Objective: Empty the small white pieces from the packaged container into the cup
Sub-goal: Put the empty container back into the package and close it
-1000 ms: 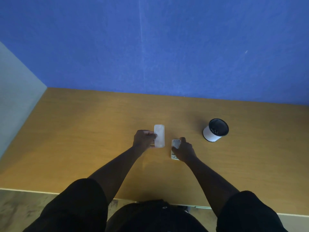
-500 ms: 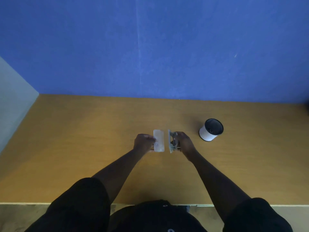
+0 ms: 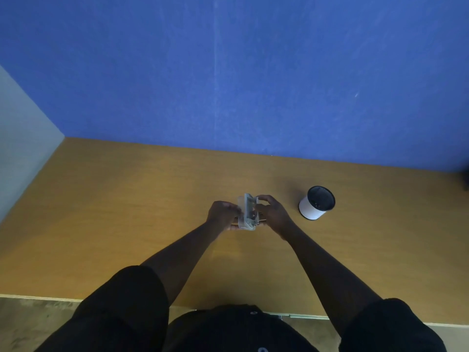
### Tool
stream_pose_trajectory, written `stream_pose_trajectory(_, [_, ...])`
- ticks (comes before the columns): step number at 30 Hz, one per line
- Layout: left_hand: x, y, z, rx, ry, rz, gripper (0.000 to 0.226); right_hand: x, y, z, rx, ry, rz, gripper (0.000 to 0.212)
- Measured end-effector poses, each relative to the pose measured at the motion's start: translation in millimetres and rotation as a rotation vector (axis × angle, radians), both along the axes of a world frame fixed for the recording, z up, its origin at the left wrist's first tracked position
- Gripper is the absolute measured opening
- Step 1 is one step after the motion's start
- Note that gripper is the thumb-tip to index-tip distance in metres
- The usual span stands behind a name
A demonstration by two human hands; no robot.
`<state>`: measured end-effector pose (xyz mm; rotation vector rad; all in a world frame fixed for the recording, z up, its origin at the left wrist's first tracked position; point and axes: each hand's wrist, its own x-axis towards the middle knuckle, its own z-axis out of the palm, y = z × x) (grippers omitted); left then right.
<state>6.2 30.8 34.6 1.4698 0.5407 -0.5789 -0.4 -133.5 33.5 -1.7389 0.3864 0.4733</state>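
Wooden table (image 3: pixel 127 212), both hands' grip closed on clear container (image 3: pixel 247 212), cup (image 3: pixel 316 205) nearby

A small, clear plastic packaged container (image 3: pixel 247 212) is held upright on its edge just above a wooden table, gripped from both sides between two hands. Its contents are too small and blurred to make out. To its right, well apart from it, a short white cylindrical cup (image 3: pixel 316 206) with a dark interior stands on the table, its open mouth facing up and tilted slightly toward the camera.
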Motion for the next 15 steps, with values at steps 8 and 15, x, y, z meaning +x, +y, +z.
stream_pose_trajectory(8, [3,-7,3,0.037,-0.035,0.004,0.013,6,-2,6,-0.259,-0.092,0.11,0.047])
stream_pose_trajectory(15, [0,-17,4,-0.042,0.0,0.076,0.018,9,-5,14,-0.288,-0.121,0.124,0.049])
